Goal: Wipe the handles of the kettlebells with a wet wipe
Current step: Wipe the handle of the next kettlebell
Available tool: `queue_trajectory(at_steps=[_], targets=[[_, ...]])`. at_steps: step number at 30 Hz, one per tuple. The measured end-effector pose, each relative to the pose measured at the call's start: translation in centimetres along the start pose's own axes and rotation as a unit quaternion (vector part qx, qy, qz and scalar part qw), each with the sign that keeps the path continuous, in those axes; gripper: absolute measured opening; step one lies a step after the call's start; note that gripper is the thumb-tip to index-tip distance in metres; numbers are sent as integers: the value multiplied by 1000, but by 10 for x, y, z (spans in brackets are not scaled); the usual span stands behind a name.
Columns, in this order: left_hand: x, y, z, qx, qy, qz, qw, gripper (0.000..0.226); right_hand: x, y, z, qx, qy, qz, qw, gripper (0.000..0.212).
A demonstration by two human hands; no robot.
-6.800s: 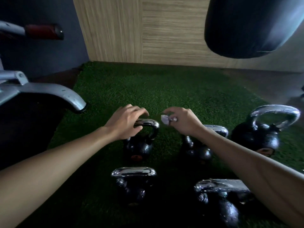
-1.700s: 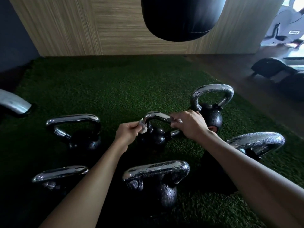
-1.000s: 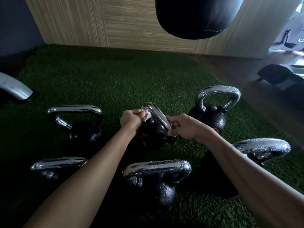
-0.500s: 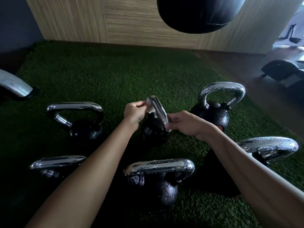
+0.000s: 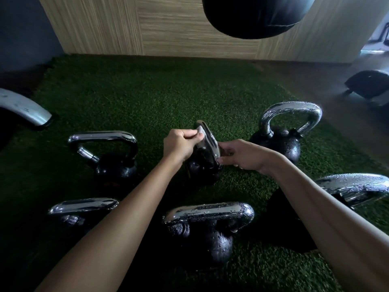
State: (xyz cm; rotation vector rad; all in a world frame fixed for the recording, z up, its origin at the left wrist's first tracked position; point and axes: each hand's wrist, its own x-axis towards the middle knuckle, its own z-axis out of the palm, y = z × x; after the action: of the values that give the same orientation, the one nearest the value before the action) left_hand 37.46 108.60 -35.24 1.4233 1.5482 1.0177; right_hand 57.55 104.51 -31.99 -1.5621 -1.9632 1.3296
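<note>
Chrome handle (image 5: pixel 210 144) of the small black iron kettlebell (image 5: pixel 200 171), near the middle of the green turf mat (image 5: pixel 168 91), wants the pale wet wipe (image 5: pixel 200 132) wrapped right round and drawn along its whole curve, I'd say, with the bell braced. Left hand (image 5: pixel 181 144) pinches the wipe against the handle's top. Right hand (image 5: pixel 242 154) clasps its lower end, and both forearms stretch forward.
</note>
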Motion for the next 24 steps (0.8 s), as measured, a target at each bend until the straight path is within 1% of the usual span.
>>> queue_trajectory(at_steps=[5,8,10,13,15,19,21,24], targets=[[-29,-4,5,62,-44,29,997,36,1,1,-6,6,-7,-5,1000,33],[-25,5,-1,63,-31,20,997,34,3,2,-7,-29,-27,-5,999,41],[-29,5,1,67,-35,16,997,34,4,4,-9,-31,-20,-9,999,40],[-45,-4,8,71,-101,1,992,35,5,7,-11,-26,-18,-15,999,34],[-49,-10,10,72,-125,5,990,30,6,7,-11,-36,-19,-12,999,33],[-48,-7,7,36,-101,21,994,26,9,7,-12,-35,-8,-13,999,33],[-49,-8,9,30,-102,31,994,25,8,7,-11,-36,-8,-14,999,33],[-51,-14,14,71,-118,28,990,24,8,8,-11,-43,1,-11,999,31]])
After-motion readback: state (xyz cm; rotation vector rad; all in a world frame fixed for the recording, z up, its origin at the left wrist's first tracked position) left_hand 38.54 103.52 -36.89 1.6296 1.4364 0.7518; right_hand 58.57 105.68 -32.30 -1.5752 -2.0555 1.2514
